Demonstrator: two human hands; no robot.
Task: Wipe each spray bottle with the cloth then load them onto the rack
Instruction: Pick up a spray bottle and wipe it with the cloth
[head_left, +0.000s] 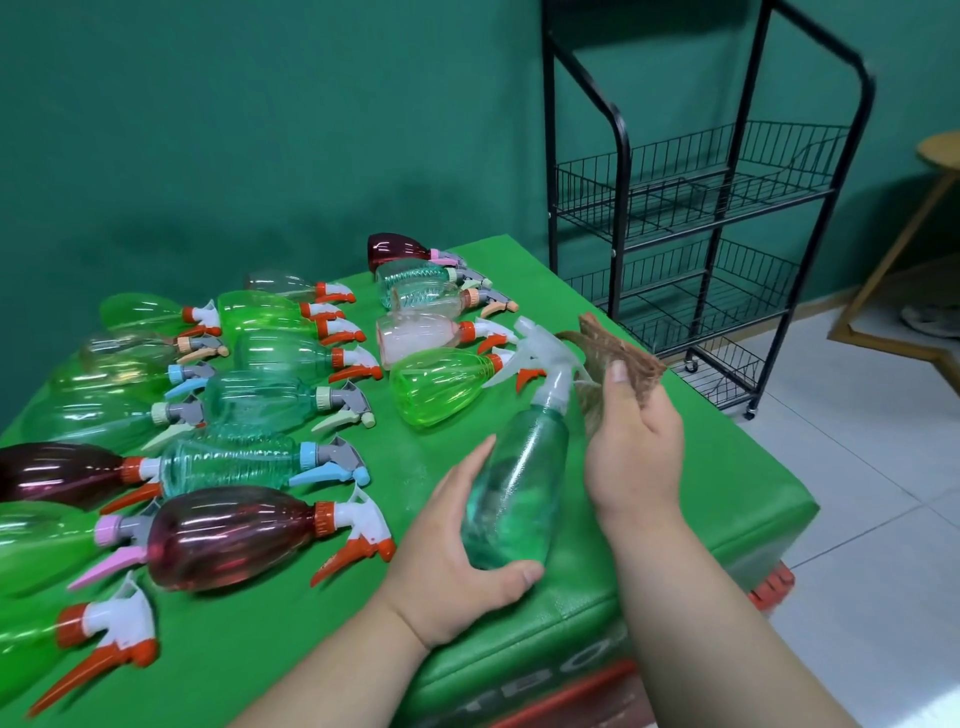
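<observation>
My left hand (457, 561) grips the base of a teal see-through spray bottle (519, 478) with a clear white trigger head, held tilted above the green table (727, 493). My right hand (631, 441) holds a brown cloth (618, 353) beside the bottle's neck, thumb pressed on the cloth. Several other spray bottles lie on their sides across the table, among them a light green one (436, 384) just behind the held bottle and a dark red one (228, 535) at the front left. The black wire rack (717, 208) stands right of the table with its shelves bare.
The rack rolls on small wheels on a pale tiled floor (883, 519). A wooden stool (940, 156) stands at the far right. A green wall (260, 130) closes off the back. A red crate shows under the table's front right corner (774, 587).
</observation>
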